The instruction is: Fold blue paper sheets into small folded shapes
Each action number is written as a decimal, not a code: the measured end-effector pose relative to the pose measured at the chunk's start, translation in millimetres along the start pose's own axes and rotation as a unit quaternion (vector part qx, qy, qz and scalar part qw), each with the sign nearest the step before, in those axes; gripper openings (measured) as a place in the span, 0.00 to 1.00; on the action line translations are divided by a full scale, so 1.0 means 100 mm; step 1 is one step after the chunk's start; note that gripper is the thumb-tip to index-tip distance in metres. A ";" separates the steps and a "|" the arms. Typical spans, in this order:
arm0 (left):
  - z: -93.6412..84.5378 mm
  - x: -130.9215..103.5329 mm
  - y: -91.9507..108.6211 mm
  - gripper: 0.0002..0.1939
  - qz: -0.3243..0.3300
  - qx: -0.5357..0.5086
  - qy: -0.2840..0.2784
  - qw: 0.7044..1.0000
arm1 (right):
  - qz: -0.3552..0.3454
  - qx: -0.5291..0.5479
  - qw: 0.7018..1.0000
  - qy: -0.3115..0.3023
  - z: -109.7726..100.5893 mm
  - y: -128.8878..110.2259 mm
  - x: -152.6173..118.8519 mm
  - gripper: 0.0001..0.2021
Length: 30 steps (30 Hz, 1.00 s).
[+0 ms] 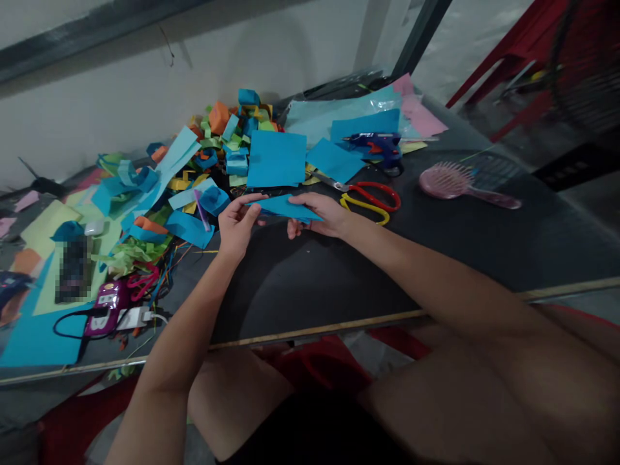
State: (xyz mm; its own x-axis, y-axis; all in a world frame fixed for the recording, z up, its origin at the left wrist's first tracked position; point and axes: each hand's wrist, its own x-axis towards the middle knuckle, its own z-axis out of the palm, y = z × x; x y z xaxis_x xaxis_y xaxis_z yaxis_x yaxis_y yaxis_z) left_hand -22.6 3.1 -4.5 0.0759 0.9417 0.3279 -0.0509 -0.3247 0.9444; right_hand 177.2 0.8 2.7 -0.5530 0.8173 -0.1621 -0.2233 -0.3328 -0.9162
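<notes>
Several blue paper pieces, stacked together, are held between my two hands above the dark table. My left hand pinches their left end between thumb and fingers. At the other end, my right hand grips them with its thumb on top. Behind them lies a larger blue paper square. Scissors with red and yellow handles rest just past my right hand, their blades partly by another blue sheet. A purple stick-like thing lies left of my left hand.
Cut and folded paper strips heap along the wall. A blue glue gun and a pink hairbrush lie to the right. On the left are a purple device, cables and paper sheets. The table's front edge runs before my lap.
</notes>
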 end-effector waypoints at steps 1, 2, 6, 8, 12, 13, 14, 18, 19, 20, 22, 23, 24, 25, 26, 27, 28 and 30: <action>0.00 0.00 0.00 0.24 0.000 0.008 -0.008 1.000 | 0.004 0.007 1.000 0.011 -0.01 -0.01 0.00 0.21; -0.01 0.00 0.00 0.23 0.001 0.018 -0.015 1.000 | 0.006 0.012 1.000 0.022 -0.01 -0.02 0.00 0.21; -0.01 -0.01 0.01 0.19 -0.011 0.068 -0.029 0.997 | 0.017 0.009 0.998 0.059 -0.02 -0.05 -0.01 0.19; -0.01 -0.01 0.00 0.18 -0.032 0.081 -0.021 0.996 | 0.022 0.014 0.997 0.070 -0.03 -0.05 0.01 0.21; -0.01 0.01 -0.03 0.20 -0.087 0.049 0.041 0.994 | -0.128 -0.018 0.979 0.156 -0.06 -0.01 0.08 0.26; 0.00 0.01 -0.03 0.20 -0.099 0.035 0.054 0.993 | -0.182 -0.050 0.965 0.185 -0.07 0.00 0.09 0.26; 0.00 0.01 -0.03 0.20 -0.111 0.019 0.063 0.992 | -0.227 -0.085 0.948 0.206 -0.08 0.01 0.11 0.25; 0.02 0.02 -0.01 0.21 -0.160 -0.043 0.073 0.984 | -0.305 -0.180 0.913 0.204 -0.12 0.03 0.11 0.27; 0.03 0.02 0.00 0.21 -0.170 -0.057 0.071 0.981 | -0.313 -0.201 0.908 0.193 -0.12 0.03 0.10 0.26; 0.03 0.02 0.00 0.20 -0.181 -0.069 0.067 0.979 | -0.323 -0.230 0.900 0.179 -0.12 0.03 0.08 0.24; 0.03 0.03 0.02 0.18 -0.200 -0.089 0.058 0.974 | -0.349 -0.300 0.876 0.146 -0.12 0.02 0.04 0.20; 0.02 0.03 0.02 0.17 -0.210 -0.096 0.053 0.971 | -0.364 -0.331 0.861 0.130 -0.12 0.02 0.02 0.17; 0.02 0.03 0.03 0.17 -0.222 -0.100 0.044 0.969 | -0.374 -0.355 0.849 0.117 -0.12 0.01 0.01 0.14; 0.02 0.03 0.04 0.17 -0.235 -0.100 0.030 0.966 | -0.380 -0.369 0.841 0.110 -0.12 0.01 0.00 0.12; 0.02 0.03 0.05 0.17 -0.247 -0.098 0.012 0.964 | -0.381 -0.372 0.839 0.112 -0.12 0.00 0.00 0.12; 0.03 0.02 0.05 0.19 -0.259 -0.095 -0.012 0.961 | -0.378 -0.365 0.843 0.117 -0.12 0.00 0.00 0.13; 0.03 0.01 0.06 0.21 -0.267 -0.091 -0.036 0.959 | -0.370 -0.352 0.851 0.121 -0.12 -0.01 0.00 0.15; 0.06 -0.01 0.06 0.26 -0.267 -0.078 -0.076 0.957 | -0.343 -0.323 0.875 0.114 -0.10 -0.02 0.01 0.18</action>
State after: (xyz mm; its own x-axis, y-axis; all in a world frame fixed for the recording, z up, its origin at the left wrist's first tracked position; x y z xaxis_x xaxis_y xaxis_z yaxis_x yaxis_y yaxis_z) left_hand -17.5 -0.4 0.7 0.2768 0.9418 -0.1906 -0.1113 0.2284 0.9672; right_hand 185.3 6.7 0.8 -0.2759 0.8178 0.5051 0.1005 0.5471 -0.8310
